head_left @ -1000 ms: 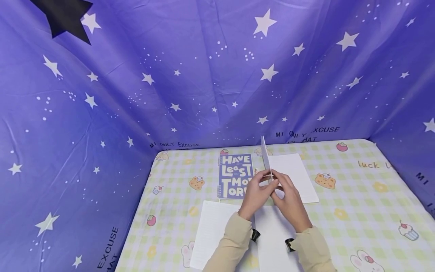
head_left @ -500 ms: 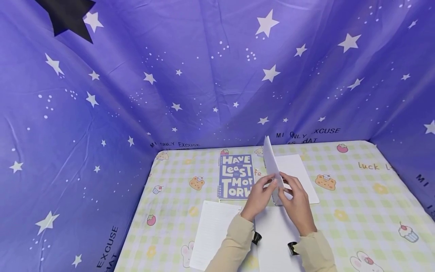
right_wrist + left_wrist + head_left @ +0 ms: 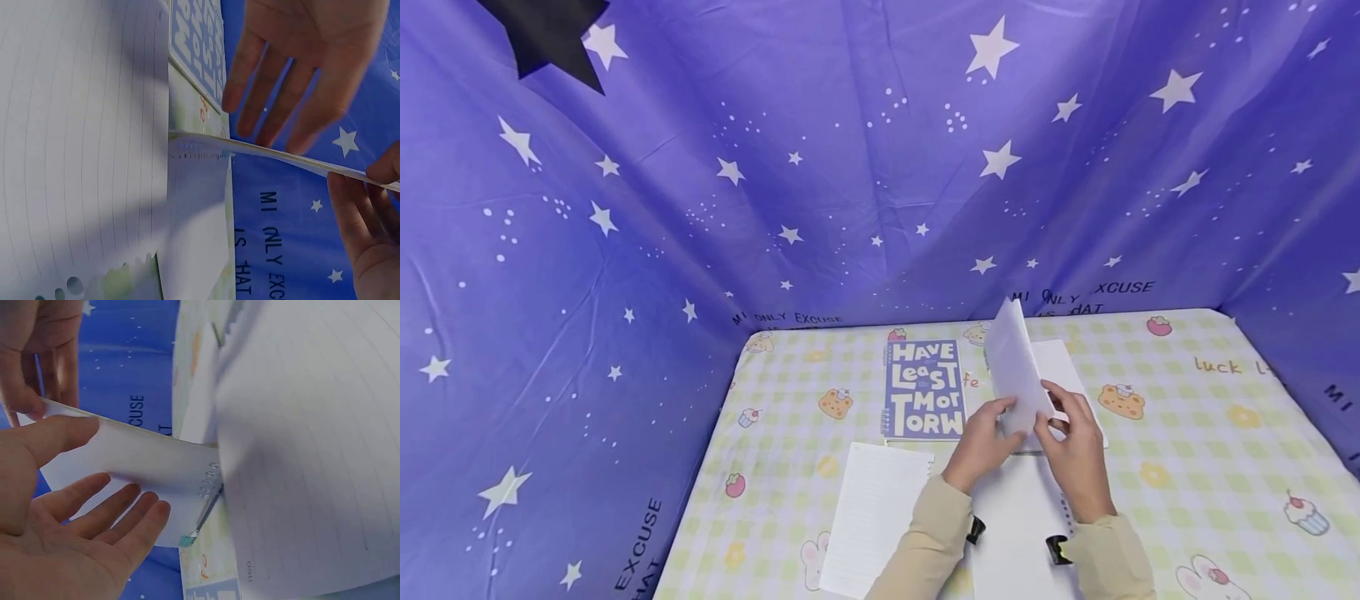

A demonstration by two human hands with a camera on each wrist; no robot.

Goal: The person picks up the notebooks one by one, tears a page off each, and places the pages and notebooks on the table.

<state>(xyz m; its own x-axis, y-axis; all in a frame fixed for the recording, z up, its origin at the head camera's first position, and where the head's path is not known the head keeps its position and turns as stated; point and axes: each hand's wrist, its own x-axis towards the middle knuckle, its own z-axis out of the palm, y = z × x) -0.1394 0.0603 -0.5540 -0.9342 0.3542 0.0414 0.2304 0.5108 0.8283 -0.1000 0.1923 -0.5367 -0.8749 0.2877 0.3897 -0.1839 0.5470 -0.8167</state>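
In the head view, a block of white notebook pages (image 3: 1017,358) stands upright, leaning to the right over the open notebook's flat page (image 3: 1062,375). My right hand (image 3: 1077,454) pinches the near edge of these pages between thumb and fingers. My left hand (image 3: 987,442) is beside their left face with its fingers extended and spread. The left wrist view shows the left fingers (image 3: 125,512) against the white page (image 3: 150,456), which has binding holes at its lower end. In the right wrist view, the right thumb and fingers (image 3: 356,212) grip the edge of the pages.
A blue notebook (image 3: 922,392) with large white lettering lies to the left. Two sets of white lined pages, one on the left (image 3: 876,517) and one under the wrists (image 3: 1018,525), lie nearer. A checked tablecloth (image 3: 1187,500) covers the table; a purple star curtain (image 3: 880,167) surrounds it.
The upright pages have swung open to the right, showing more of their left face. Both hands have shifted right; the right hand has moved away from the left, which has loosened off the pages.
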